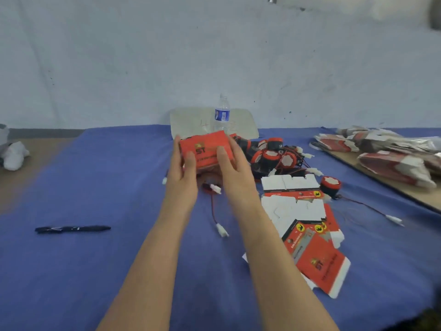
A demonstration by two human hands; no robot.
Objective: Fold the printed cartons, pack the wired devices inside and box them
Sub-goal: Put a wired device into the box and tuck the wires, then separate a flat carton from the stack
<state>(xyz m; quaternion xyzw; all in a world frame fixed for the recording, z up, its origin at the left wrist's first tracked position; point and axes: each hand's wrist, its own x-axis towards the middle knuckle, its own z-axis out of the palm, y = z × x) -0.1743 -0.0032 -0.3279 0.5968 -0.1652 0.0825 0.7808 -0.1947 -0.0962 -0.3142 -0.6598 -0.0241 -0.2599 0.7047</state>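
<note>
Head view: the left hand (182, 168) and the right hand (232, 163) grip one red carton (206, 145) between them. Both thumbs lie on its printed face; the fingers go behind it and are hidden. The hands cover the carton's lower part. Its print is blurred, and only "ST" can be read. Just below the hands a red wire (212, 209) lies on the blue cloth (107, 175). To the right of the right hand are a heap of red-black devices (270, 156) and flat cartons (317, 256). Well to the left of the left hand lies a black pen (72, 228).
</note>
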